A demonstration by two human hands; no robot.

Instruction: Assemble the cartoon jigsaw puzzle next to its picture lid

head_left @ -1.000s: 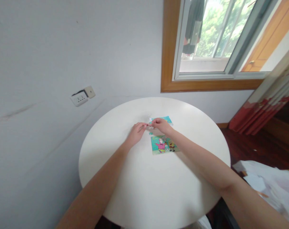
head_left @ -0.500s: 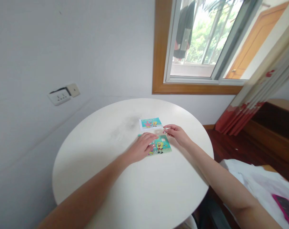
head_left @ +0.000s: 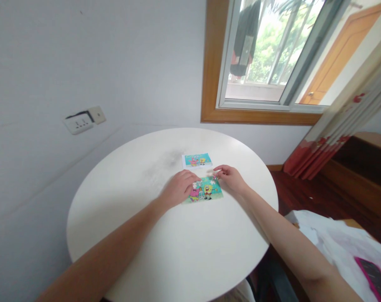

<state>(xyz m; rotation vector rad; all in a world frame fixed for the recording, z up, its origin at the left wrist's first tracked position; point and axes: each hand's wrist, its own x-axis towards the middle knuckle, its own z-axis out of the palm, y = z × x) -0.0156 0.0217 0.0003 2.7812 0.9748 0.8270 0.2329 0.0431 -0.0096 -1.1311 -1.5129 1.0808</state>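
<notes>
A small cartoon jigsaw puzzle (head_left: 206, 191) with a teal background lies near the middle of the round white table (head_left: 146, 201). My left hand (head_left: 179, 188) rests flat on its left edge, fingers stretched out. My right hand (head_left: 229, 178) sits at the puzzle's upper right corner, fingers pinched together over what looks like a small puzzle piece; I cannot make it out clearly. A picture card (head_left: 196, 160) showing the same cartoon lies just beyond the puzzle.
A wall with a socket (head_left: 78, 123) stands behind the table. A wood-framed window (head_left: 265, 63) is at the upper right, with a red-patterned curtain (head_left: 335, 130) beside it. White cloth and a pink phone (head_left: 371, 274) lie at the lower right.
My left hand has gone from meeting the right hand over the card to lying on the puzzle's left edge. My right hand has come down to the puzzle's top right corner.
</notes>
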